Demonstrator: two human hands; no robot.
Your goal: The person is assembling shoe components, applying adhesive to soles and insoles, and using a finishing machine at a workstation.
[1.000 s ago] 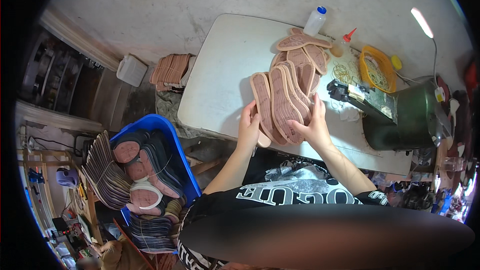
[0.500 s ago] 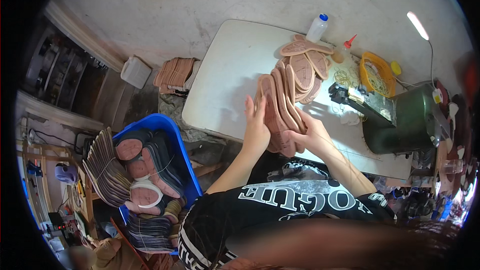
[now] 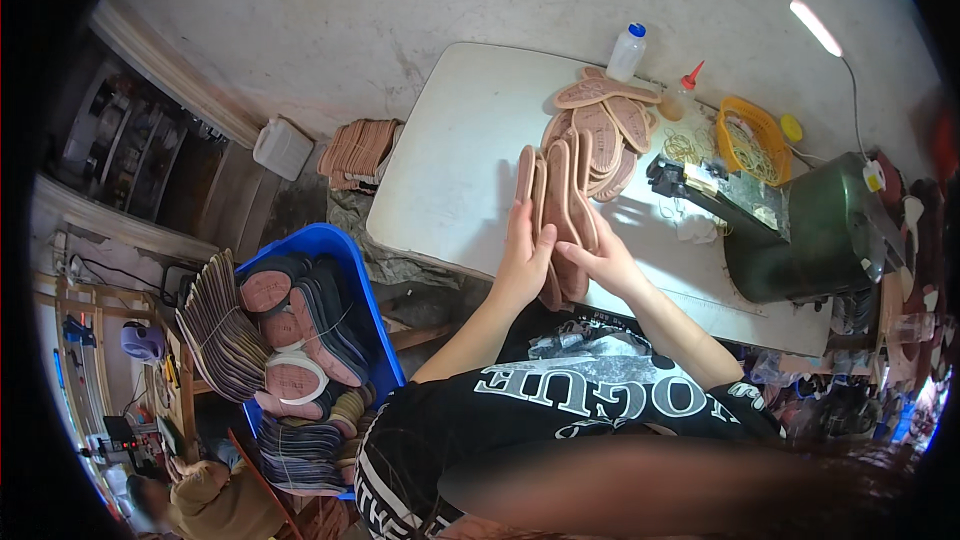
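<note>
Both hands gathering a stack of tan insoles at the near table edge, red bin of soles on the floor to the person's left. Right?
Not quite: the bin is blue, not red, as the head view shows. The rest stands: the left hand and right hand are pressed against a bunch of tan insoles at the near edge of the white table, and the bin of soles sits on the floor to the person's left.

A shoemaking workshop: tan insoles [image 3: 598,135] piled on a white worktable [image 3: 470,140], a blue crate [image 3: 330,250] of soles at eight o'clock, glue bottles [image 3: 627,50] at one o'clock.
</note>
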